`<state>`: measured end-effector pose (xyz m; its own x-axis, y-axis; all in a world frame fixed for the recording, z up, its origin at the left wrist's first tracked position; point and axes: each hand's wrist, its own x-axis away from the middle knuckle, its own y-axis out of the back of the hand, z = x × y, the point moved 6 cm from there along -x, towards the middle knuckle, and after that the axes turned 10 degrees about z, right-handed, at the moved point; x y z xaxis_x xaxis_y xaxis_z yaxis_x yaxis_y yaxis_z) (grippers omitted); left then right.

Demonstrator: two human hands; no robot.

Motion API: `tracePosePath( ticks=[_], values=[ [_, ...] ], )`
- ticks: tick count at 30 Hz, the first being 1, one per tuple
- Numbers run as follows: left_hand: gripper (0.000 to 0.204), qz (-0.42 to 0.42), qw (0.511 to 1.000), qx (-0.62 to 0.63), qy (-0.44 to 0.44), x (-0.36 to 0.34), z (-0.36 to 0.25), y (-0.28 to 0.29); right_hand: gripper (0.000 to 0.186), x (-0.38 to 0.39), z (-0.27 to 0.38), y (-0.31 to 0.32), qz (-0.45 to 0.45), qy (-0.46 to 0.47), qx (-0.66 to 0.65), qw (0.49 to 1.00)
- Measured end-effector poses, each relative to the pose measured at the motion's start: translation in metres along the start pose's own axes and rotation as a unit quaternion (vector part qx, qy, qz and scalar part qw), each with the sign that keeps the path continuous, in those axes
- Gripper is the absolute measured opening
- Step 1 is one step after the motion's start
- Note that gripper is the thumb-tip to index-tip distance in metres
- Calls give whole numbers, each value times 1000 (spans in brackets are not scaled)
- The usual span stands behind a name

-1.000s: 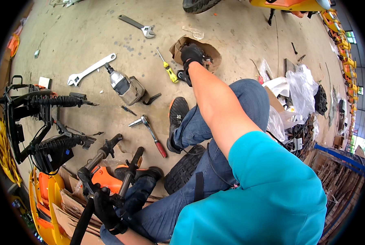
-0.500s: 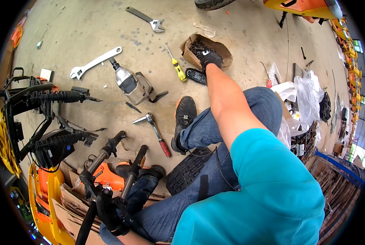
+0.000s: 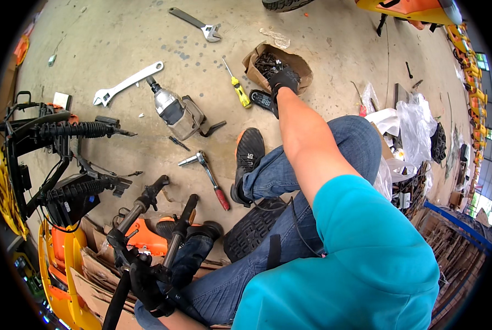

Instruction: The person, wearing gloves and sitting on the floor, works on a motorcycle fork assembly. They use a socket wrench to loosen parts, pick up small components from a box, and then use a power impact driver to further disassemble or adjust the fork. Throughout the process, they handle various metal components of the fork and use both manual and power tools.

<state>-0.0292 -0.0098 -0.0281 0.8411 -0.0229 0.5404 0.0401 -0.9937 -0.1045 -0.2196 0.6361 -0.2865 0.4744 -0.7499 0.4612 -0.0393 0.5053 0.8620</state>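
My right hand (image 3: 284,80), in a dark glove, reaches into an open brown cardboard box (image 3: 305,87) of loose dark bolts (image 3: 268,64). Its fingertips are among the bolts, and whether they pinch one is hidden. At the lower left, my black-gloved left hand (image 3: 147,283) is closed round the clamp area of a front fork (image 3: 172,250), whose two tubes point up and away from me. Just left of the box lie a black digital display unit (image 3: 262,99) and a yellow-handled screwdriver (image 3: 239,92).
A cordless impact wrench (image 3: 175,113), two adjustable wrenches (image 3: 128,84) and a red-handled ratchet (image 3: 211,179) lie on the concrete floor. A black vehicle frame (image 3: 64,132) stands left. Clear plastic bags (image 3: 413,132) are heaped right. A knobbly tyre (image 3: 251,231) sits beneath my leg.
My right hand has shifted slightly within the box, and the pale piece seen at its fingertips before is less visible. My left hand stays on the fork.
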Motion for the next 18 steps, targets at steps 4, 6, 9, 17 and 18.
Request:
tracePosePath(
  ticks=[4,6,9,17,18],
  values=[
    [38,11,999,-29,-8,-4,0,1,36,-24,-16,-5,-52,0,-97,994],
    [38,-15,999,-36,10,-8,1,1,33,-26,-16,-5,-102,31,-139,984],
    [37,-12,997,-70,9,2,0,-2,36,-2,30,19,-49,65,-222,972],
    [25,35,919,-359,-158,-10,-8,-15,29,-4,145,119,-66,410,-336,845],
    [25,19,918,-365,-154,-10,-13,-19,28,13,168,133,-1,449,-407,795]
  ],
)
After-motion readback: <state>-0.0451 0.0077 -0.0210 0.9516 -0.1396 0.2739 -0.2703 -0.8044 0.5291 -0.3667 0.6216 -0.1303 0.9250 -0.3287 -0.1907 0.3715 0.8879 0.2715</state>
